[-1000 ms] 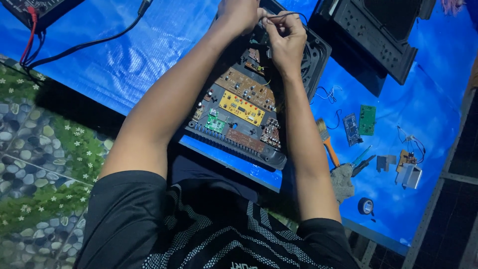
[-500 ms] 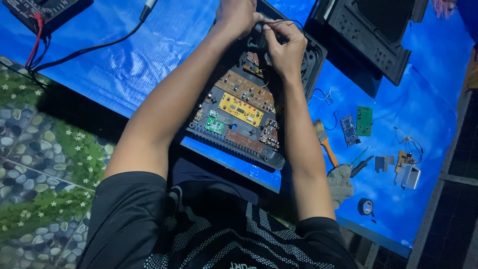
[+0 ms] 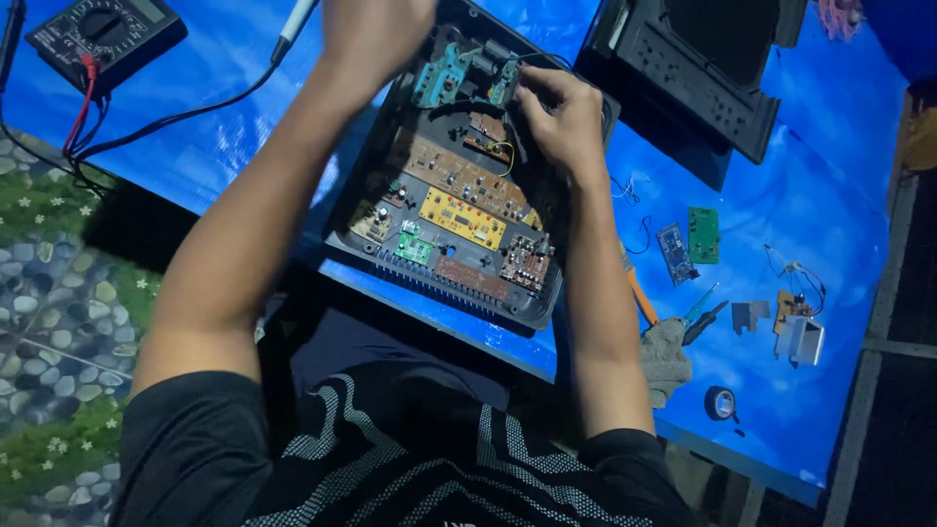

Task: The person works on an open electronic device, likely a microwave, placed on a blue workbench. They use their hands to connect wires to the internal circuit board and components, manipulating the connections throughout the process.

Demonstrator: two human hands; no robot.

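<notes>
Head view: circuit boards point(image 3: 464, 200) inside black casing point(image 3: 366, 200)

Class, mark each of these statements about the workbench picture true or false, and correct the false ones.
1. The right hand rests on boards inside the open black casing. True.
2. A multimeter lies at the top left. True.
3. The table cover is red. False: it is blue.
4. A roll of black tape lies inside the casing. False: it lies on the cover, to the right.
5. A small green board lies right of the casing. True.
</notes>
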